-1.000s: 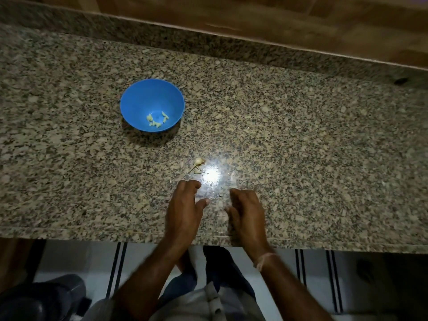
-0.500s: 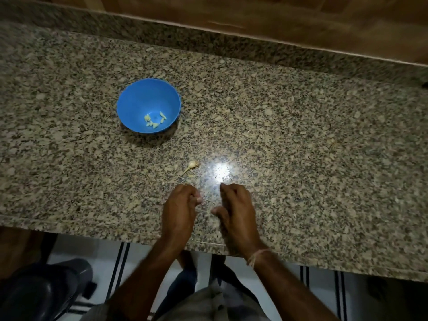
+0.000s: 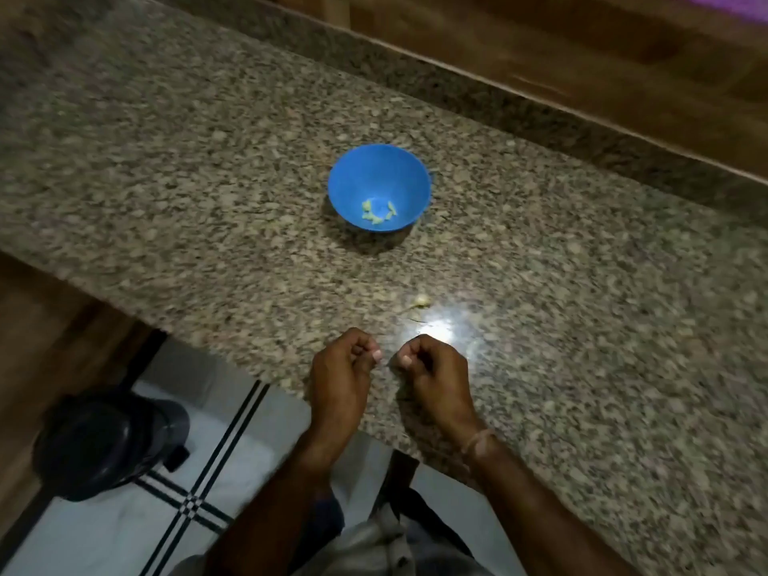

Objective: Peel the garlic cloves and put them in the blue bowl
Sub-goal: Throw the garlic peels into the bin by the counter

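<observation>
The blue bowl (image 3: 376, 174) stands on the granite counter (image 3: 602, 326) with several peeled garlic cloves (image 3: 379, 212) at its bottom. Nearer to me, a small pale garlic piece (image 3: 420, 302) with a thin stem lies on the counter beside a bright glare spot. My left hand (image 3: 340, 376) and my right hand (image 3: 436, 374) hover side by side at the counter's near edge, a small gap between them. Fingers of both are curled in, thumbs pressed to forefingers and facing each other. I see nothing held in either hand.
A raised granite ledge and a wooden wall (image 3: 582, 56) run along the back of the counter. Below the counter's near edge, a dark round bin (image 3: 108, 446) stands on the white tiled floor with black stripes.
Both hands have curled from loosely spread fingers into closed fists. The view has swung left and tilted, so the bowl and garlic piece now sit further right in the frame.
</observation>
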